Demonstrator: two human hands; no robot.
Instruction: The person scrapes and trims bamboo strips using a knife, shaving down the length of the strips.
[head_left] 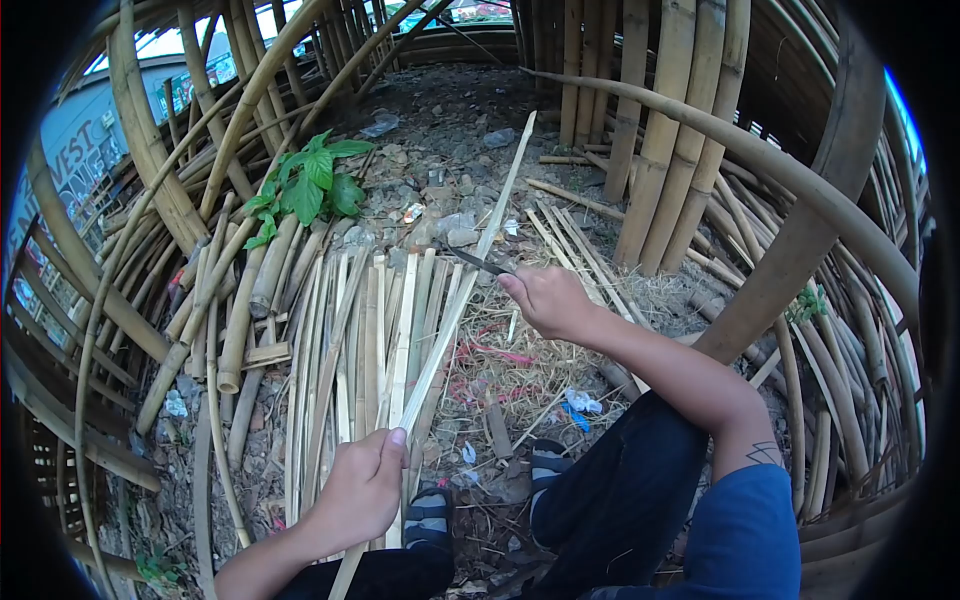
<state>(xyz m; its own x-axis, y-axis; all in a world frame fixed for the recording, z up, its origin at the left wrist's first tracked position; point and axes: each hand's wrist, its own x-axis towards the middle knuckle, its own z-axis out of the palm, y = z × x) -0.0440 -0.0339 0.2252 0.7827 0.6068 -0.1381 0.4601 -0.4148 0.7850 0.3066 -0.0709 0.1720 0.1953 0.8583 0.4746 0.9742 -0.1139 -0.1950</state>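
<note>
A long pale bamboo strip (452, 318) slants from the bottom of the view up to the upper middle. My left hand (358, 487) is closed around its lower part, thumb on top. My right hand (550, 302) grips a knife, its handle hidden in the fist. The knife's dark blade (478, 262) points left and lies across the strip. Beneath and left of the strip, many split bamboo slats (345, 345) lie side by side on the ground.
Bamboo poles (680, 130) stand upright at the upper right, and a curved pole (730, 135) arches above my right arm. Left are stacked poles (240, 320) and a leafy plant (310, 182). Straw shavings (515, 375), litter and stones cover the ground near my sandalled feet.
</note>
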